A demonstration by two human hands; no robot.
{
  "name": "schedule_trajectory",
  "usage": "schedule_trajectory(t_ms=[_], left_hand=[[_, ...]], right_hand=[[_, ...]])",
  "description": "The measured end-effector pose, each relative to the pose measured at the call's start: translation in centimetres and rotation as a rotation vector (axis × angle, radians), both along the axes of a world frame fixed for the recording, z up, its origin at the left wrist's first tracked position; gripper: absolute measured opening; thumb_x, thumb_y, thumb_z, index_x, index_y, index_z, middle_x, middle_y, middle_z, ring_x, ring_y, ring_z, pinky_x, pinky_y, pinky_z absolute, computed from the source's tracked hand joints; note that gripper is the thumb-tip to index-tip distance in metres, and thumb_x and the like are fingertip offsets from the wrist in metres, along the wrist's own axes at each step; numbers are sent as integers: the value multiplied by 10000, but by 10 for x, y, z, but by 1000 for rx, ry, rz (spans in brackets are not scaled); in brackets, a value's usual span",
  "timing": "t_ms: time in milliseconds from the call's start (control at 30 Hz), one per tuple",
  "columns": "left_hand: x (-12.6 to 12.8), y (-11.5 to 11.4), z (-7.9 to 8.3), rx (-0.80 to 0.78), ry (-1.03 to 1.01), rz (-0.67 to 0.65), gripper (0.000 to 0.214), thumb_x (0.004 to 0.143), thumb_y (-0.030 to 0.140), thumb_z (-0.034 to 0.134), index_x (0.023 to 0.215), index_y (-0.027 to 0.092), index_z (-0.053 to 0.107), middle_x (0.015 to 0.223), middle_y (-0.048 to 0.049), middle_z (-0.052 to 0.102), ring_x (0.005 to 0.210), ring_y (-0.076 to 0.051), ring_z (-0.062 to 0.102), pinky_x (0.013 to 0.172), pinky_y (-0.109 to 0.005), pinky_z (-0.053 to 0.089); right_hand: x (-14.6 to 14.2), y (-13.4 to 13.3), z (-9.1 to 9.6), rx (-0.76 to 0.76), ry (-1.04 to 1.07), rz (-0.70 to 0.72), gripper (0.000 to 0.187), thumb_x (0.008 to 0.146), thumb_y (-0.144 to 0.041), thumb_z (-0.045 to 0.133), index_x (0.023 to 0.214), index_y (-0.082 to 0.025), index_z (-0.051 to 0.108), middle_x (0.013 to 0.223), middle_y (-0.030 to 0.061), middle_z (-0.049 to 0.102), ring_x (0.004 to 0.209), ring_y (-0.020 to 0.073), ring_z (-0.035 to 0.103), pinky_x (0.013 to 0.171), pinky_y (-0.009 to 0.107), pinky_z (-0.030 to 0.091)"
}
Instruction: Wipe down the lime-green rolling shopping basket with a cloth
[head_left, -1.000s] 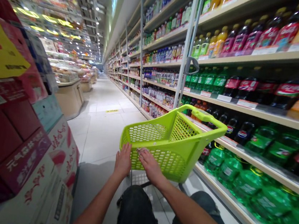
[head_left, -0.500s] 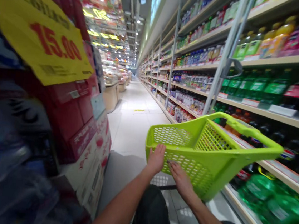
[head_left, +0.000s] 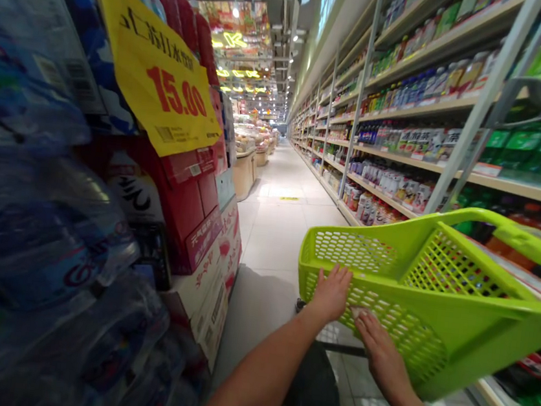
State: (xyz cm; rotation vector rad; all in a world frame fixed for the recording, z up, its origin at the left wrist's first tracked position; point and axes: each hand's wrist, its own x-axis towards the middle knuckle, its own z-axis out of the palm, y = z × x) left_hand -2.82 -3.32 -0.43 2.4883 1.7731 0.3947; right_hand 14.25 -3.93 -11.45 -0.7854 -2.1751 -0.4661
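A lime green plastic shopping basket [head_left: 441, 284] with mesh walls stands in the aisle before me, nothing visible inside it. My left hand [head_left: 332, 293] rests on its near rim, fingers curled over the edge. My right hand [head_left: 378, 347] lies flat against the basket's near mesh wall, fingers stretched out. My dark trousers [head_left: 311, 397] show below the arms.
Stacked red cartons [head_left: 191, 213] with a yellow 15.00 price sign [head_left: 156, 89] and wrapped water packs [head_left: 44, 255] crowd the left. Drink shelves [head_left: 404, 146] line the right. A tiled aisle [head_left: 281, 220] runs ahead towards low display counters [head_left: 245, 167].
My view has swung left: the basket and both hands now sit further right in frame, and the left-hand stack with its price sign has come into view. The hands keep their places on the basket.
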Motion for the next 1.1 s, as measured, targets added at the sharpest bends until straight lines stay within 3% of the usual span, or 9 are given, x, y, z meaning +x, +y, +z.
schedule_trajectory(t_ms=[167, 233, 400, 467, 633, 833, 933, 1033, 1100], left_hand=[[0, 2, -3, 31, -82, 32, 598, 718, 145, 374, 1303, 131, 251, 1381, -93, 321, 1305, -217, 174, 1046, -558, 149], [1, 3, -3, 24, -97, 36, 609, 700, 132, 389, 1296, 137, 262, 1371, -94, 331, 1299, -218, 185, 1047, -559, 148], [-1, 6, -2, 19, -110, 46, 634, 665, 118, 421, 1283, 137, 283, 1357, -107, 343, 1286, -232, 211, 1043, -561, 150], [-2, 8, -1, 19, -114, 46, 644, 652, 107, 425, 1280, 142, 290, 1353, -107, 348, 1281, -230, 221, 1045, -555, 146], [-5, 11, 2, 30, -100, 93, 634, 637, 59, 399, 1260, 161, 337, 1341, -74, 382, 1267, -197, 264, 1062, -491, 166], [-11, 18, 1, 47, -84, 90, 651, 619, 5, 370, 1257, 133, 355, 1341, -105, 384, 1271, -211, 268, 1052, -497, 183], [-6, 16, 5, 51, -25, 116, 649, 634, 9, 369, 1265, 158, 352, 1347, -101, 383, 1275, -217, 271, 1039, -513, 204], [11, 11, 8, 109, 27, 149, 672, 662, 15, 349, 1313, 167, 282, 1419, -94, 265, 1315, -234, 175, 1023, -542, 204], [27, 8, 8, 140, 57, 84, 698, 668, 17, 335, 1341, 167, 226, 1452, -77, 170, 1334, -225, 100, 1028, -533, 193]], right_hand=[[0, 8, 47, 17, 159, -28, 562, 775, -12, 321, 1308, -189, 362, 1362, 96, 361, 1277, 241, 279, 1006, 478, 331], [-1, 11, 44, 24, 141, -37, 564, 768, -2, 319, 1299, -183, 374, 1365, 94, 358, 1278, 233, 277, 1003, 473, 337], [7, -1, -3, 0, 25, 7, 615, 723, 54, 284, 1263, -204, 427, 1306, 60, 450, 1265, 172, 309, 977, 400, 394], [10, -4, 5, -32, 55, -7, 622, 725, 52, 284, 1277, -206, 410, 1319, 61, 433, 1271, 182, 297, 989, 415, 378], [6, 8, 54, 31, 216, -41, 539, 781, -2, 335, 1281, -195, 400, 1357, 89, 372, 1282, 227, 267, 1009, 491, 324], [13, 2, 15, -58, 58, -72, 444, 810, -12, 338, 1172, -196, 518, 1196, 85, 552, 1255, 163, 326, 961, 404, 406], [20, -4, 31, -66, 98, -118, 450, 817, -28, 329, 1209, -183, 486, 1263, 91, 491, 1284, 179, 265, 990, 427, 367], [25, 1, 53, -28, 172, -163, 449, 826, -42, 331, 1237, -174, 456, 1329, 92, 414, 1305, 194, 206, 1022, 456, 313], [28, 3, 48, -18, 159, -174, 441, 834, -45, 327, 1226, -190, 468, 1301, 83, 451, 1296, 177, 235, 1013, 438, 334]])
